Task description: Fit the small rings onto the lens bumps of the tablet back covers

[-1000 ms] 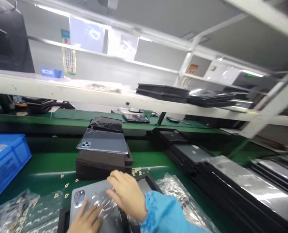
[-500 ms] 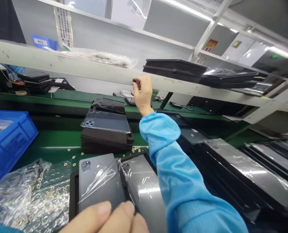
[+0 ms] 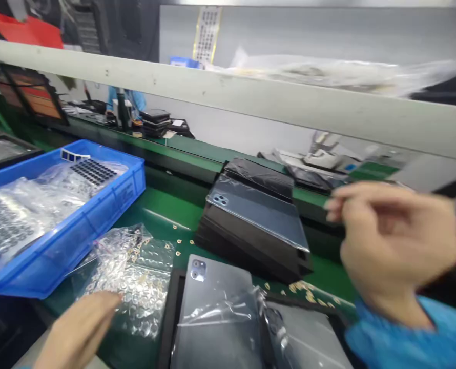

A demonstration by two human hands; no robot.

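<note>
Holds bare left hand (image 3: 78,330) left of grey rectangular tablet (image 3: 216,341) under clear plastic film (image 3: 224,310) and curled right hand (image 3: 399,243) to its right, well apart, with grips indeterminable.

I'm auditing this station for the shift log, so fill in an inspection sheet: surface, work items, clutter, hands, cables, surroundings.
Surface: green bench top, partly covered.
Work items: film-draped tablet over a black tray; second tablet on its right; dark stack behind.
Clutter: bubble wrap, scattered tan rings, blue bin with clear-bagged parts.
Hands: left hand near the bubble wrap, blurred, holding nothing visible; right hand in the air, fingers curled, contents unclear.
Cables: nothing seen on the bench; upper left too blurred to tell.
Surroundings: pale shelf rail overhead; blue-clothed person beyond, mostly hidden.
</note>
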